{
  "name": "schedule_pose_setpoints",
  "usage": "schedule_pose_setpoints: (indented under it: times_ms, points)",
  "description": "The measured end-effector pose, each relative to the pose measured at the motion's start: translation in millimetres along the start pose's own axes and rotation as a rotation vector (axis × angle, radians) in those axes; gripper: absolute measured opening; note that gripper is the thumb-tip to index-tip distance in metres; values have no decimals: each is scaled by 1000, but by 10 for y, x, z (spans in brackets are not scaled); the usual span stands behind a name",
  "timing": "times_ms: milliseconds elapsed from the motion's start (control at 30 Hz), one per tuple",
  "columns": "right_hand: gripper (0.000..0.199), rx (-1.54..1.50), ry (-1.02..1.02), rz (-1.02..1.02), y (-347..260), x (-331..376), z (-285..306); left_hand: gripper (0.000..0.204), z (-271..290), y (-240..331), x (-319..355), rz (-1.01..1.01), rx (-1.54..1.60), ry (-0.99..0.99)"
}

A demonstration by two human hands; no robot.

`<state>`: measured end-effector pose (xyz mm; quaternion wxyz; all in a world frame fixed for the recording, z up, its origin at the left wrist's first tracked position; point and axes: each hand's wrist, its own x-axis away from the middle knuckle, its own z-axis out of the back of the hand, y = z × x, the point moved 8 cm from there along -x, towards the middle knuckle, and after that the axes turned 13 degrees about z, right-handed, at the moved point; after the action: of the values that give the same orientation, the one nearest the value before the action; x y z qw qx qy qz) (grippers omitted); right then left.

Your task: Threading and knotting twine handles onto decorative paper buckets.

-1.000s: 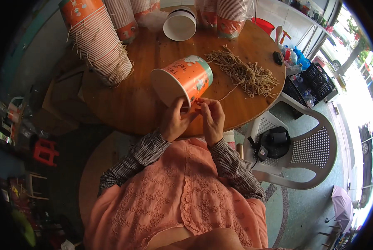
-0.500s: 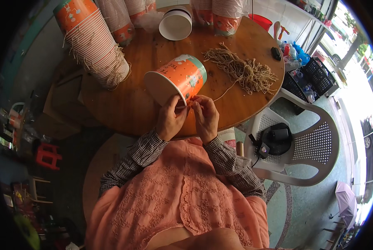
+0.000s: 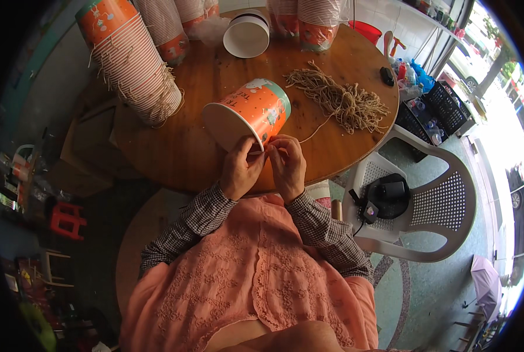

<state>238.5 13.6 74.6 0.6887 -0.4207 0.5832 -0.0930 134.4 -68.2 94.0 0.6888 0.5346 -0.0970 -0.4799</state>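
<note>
An orange paper bucket (image 3: 247,114) lies on its side on the round wooden worktop (image 3: 203,152), its open mouth turned toward the person's left, just above both hands. The left hand (image 3: 238,170) is curled against the bucket's rim, fingers pinched closed on the rim edge. The right hand (image 3: 286,164), touching the left one, pinches a thin tan string (image 3: 316,132) between thumb and fingertips; the string trails off up and to the right toward a loose bundle of cords (image 3: 341,100). The step in hand looks like fitting a string handle at the rim. The next move would call for a steady hold on the bucket while the string end is worked through. Stacks of finished buckets (image 3: 130,58) stand well beyond the left hand.
</note>
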Motion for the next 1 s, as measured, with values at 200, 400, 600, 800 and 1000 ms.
schedule_pose_setpoints:
  times_ms: [200,400,600,800,1000]
  points:
    - [9,11,-22,-16,42,1,16,14,20,42,5,33,69,-48]
    - [8,30,-31,-31,93,-38,77,9,-37,-153,-101,38,-3,-33]
    - [6,655,-388,273,439,-437,371,10,2,-502,-130,-127,-98,106]
    - [15,949,-230,10,1396,-1123,1392,9,35,-665,-213,-114,-157,91]
    - [28,888,-249,123,1879,-1346,1514,7,50,-690,-187,-71,-221,84]
